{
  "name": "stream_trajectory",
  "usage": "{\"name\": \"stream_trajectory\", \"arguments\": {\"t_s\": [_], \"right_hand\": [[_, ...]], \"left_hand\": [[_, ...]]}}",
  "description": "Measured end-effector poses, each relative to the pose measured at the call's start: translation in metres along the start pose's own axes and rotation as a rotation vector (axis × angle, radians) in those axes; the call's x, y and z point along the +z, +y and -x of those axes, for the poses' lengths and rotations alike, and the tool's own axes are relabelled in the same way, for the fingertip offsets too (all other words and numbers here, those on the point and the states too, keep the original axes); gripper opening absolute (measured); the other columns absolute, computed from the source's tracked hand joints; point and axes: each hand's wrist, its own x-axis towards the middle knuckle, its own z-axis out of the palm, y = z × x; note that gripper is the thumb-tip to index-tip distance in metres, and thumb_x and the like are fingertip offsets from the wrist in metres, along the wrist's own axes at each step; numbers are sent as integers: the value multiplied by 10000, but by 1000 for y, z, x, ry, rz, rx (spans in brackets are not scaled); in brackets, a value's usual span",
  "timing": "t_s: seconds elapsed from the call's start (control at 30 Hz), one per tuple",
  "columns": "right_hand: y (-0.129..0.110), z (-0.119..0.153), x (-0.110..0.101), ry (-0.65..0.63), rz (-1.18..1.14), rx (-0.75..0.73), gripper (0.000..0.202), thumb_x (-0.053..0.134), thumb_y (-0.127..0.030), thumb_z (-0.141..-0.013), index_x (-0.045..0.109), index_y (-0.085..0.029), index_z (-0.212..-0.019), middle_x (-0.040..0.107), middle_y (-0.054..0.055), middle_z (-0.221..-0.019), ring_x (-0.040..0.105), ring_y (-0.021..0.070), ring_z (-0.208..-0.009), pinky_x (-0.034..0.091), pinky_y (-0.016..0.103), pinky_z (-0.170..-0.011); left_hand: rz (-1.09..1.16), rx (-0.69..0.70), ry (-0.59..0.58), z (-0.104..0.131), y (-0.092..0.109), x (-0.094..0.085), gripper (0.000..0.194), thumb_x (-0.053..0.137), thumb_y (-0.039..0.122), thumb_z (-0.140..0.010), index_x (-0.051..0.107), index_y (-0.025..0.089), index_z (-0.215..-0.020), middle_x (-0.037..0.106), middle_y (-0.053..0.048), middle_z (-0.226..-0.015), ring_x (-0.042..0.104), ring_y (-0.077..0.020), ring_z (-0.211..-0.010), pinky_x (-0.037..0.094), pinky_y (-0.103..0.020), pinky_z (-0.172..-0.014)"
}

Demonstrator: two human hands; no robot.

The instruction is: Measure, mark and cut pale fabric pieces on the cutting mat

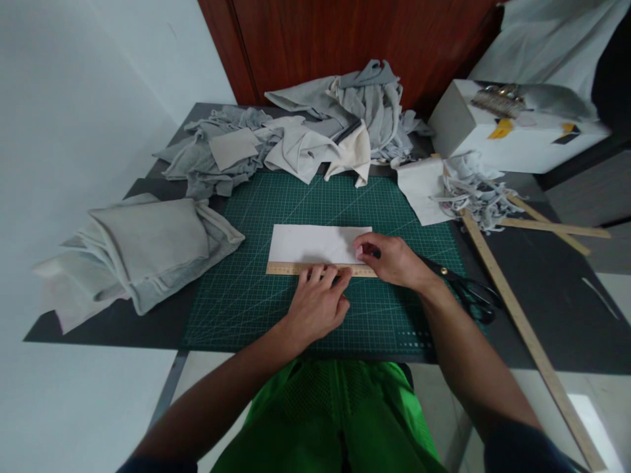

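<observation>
Green cutting mat (236,315) covers the middle of a dark table (582,295), and a white rectangular piece (315,244) lies flat on it. Along the near edge of that piece runs a short wooden ruler (282,269). The left hand (318,305) lies palm down, its fingers partly extended and a little apart, fingertips pressing on the ruler; it grips nothing. The right hand (394,259) is closed in a pinch, thumb and index finger around a small pale pink piece (359,251), over the right end of the white piece.

Black scissors (470,289) lie just beside the right forearm, partly on the mat. Right of them, a long wooden ruler (522,315) slants past the table's near edge. Beyond it, 2 wooden strips (557,226) cross near a tangle of grey scraps (480,190). Folded pale cloth (152,240) sits at the left, a crumpled grey heap (367,98) at the far side, and a white box (513,131) at the far right.
</observation>
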Motion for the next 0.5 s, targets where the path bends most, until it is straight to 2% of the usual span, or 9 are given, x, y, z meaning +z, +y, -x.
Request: {"name": "stream_trajectory", "arguments": {"t_s": [0.23,0.5], "right_hand": [[0,2,3,-48,72,-33,193,613,-134,-895,701,-229,-1038,740,27,-908,696,180,-796,510,288,-756],[2,2,5,-1,56,-51,200,679,-159,-877,749,-246,-1043,763,46,-1002,708,206,-859,556,344,-841]], "left_hand": [[-2,5,8,0,0,1,505,522,303,-983,547,221,-1481,604,-113,-1360,505,-332,-1206,412,-515,-977],[-4,1,1,-1,0,1,510,520,307,-981,538,228,-1484,603,-115,-1348,504,-333,-1206,414,-512,-978]]}}
